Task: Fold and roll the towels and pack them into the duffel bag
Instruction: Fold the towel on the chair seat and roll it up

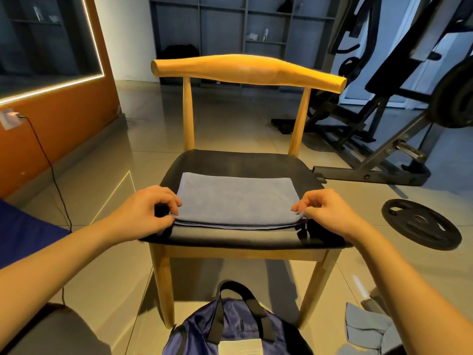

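the grey towel (236, 198) is lying folded flat on the chair seat (238, 160). the left hand (148, 211) and right hand (325, 208) are each pinching a near corner. i'd say keep both corners level and edges aligned, folding away evenly. the duffel bag (230, 329) is waiting on the floor, nearer.

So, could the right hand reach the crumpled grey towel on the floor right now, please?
Probably yes, though not while busy: the right hand pinches a near corner of the folded towel on the chair seat. The crumpled towel lies uncovered on the floor beside the chair's front leg.
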Demonstrator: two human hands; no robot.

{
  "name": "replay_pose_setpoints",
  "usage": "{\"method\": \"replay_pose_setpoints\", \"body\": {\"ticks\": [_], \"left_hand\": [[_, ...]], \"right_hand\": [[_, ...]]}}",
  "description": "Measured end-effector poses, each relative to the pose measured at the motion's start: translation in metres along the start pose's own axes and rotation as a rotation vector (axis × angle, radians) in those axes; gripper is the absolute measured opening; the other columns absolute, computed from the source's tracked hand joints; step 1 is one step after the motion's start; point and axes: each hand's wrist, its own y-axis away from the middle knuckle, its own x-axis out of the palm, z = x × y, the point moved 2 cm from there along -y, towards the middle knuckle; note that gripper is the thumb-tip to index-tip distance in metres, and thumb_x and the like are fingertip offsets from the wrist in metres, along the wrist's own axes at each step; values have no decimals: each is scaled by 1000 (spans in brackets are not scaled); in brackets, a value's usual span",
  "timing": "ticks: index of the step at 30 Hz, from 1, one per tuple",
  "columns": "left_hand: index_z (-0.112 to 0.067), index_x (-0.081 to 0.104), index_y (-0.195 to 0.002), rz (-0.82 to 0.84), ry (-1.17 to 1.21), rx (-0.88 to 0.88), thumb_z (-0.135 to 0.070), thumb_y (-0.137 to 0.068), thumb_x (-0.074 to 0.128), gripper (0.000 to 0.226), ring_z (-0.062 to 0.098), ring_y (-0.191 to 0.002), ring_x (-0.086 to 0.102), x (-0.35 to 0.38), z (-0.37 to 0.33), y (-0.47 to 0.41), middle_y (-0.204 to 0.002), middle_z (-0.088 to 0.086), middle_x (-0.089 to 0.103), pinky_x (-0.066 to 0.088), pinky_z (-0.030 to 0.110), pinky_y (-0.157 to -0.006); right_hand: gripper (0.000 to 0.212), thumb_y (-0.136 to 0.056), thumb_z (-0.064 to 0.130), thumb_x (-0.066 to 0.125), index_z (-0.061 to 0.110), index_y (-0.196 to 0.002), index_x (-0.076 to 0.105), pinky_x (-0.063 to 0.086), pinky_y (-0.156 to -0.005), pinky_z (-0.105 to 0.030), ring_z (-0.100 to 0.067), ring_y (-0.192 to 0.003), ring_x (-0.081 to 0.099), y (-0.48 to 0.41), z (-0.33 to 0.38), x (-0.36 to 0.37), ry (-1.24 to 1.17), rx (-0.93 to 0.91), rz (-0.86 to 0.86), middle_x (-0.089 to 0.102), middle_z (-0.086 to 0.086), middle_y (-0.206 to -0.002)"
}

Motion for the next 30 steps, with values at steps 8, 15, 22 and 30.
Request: {"method": "replay_pose_setpoints", "body": {"ticks": [8, 15, 22, 30], "left_hand": [[-21, 69, -119, -94, -33, -214, -33, -92, 70, 29, 19, -108, 63, 7, -4, -81, -120, -1, 67, 53, 38, -93], [-26, 55, -141, 82, -16, -376, -51, -60, 63, 85, 26, -132, 51, 24, 15, -119, -144, -1, 56, 41, 47, -110], [-10, 72, -84, 180, 143, -447, -29, -72, 88, 28, 29, -88, 68, 13, 22, -136, -88, 12, 72, 57, 43, -79], [-6, 66, -93, 182, 377, -576, -23, -90, 75, 20, 25, -78, 65, -4, 27, -128, -99, 18, 71, 55, 29, -66]], "right_hand": [[8, -94, 16, 66, 10, -94, 71, 53, -75, -33, -24, -90, 67, -59, 6, -4, 7, 115, -300, 71, -7, -92], [29, -84, 19, 80, -3, -102, 72, 54, -82, -38, -35, -101, 65, -113, 6, 6, 118, 302, -42, 68, -21, -105], [35, -78, 19, 85, 16, -61, 54, 47, -67, -35, -25, -72, 57, -133, 6, -13, 8, 369, 137, 59, -9, -71], [23, -95, 13, 68, 3, -115, 68, 62, -82, -42, -33, -98, 73, -143, -12, -26, -156, 527, 283, 73, -22, -115]]}}
